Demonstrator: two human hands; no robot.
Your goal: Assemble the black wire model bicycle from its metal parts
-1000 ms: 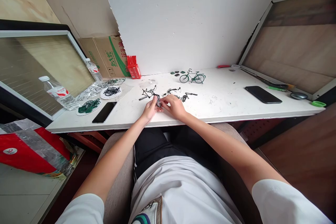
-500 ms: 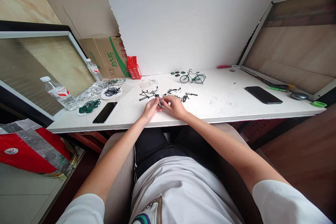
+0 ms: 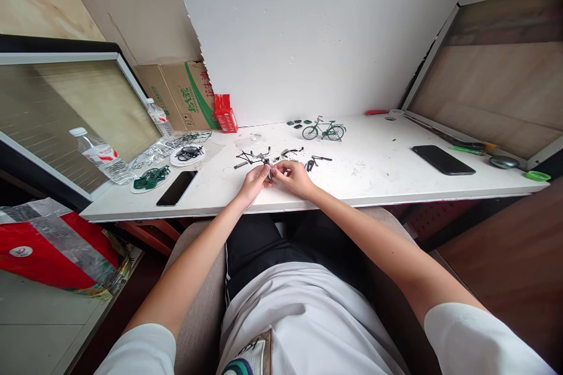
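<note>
My left hand (image 3: pixel 255 185) is closed near the table's front edge, gripping a small dark model-bicycle part (image 3: pixel 270 173) upright between thumb and fingers. My right hand (image 3: pixel 295 179) pinches at the same part from the right side. Fingers cover much of it, so its exact shape is hidden. Just behind the hands lies a black model-bicycle frame (image 3: pixel 247 158). More thin black parts (image 3: pixel 290 153) rest beyond the right fingers, with a dark long-armed piece (image 3: pixel 318 160) to their right. Farther back stands an assembled green model bicycle (image 3: pixel 324 130).
Several small dark green pieces (image 3: pixel 299 123) lie left of the bicycle. At left are a phone (image 3: pixel 176 188), plates of green parts (image 3: pixel 152 178) and black parts (image 3: pixel 188 153), and water bottles (image 3: pixel 103 157). Another phone (image 3: pixel 442 160) and a mouse (image 3: pixel 504 162) are at right.
The whole view has shifted very slightly. Both hands stay together on the small part, with only a slight movement of the right fingers.
</note>
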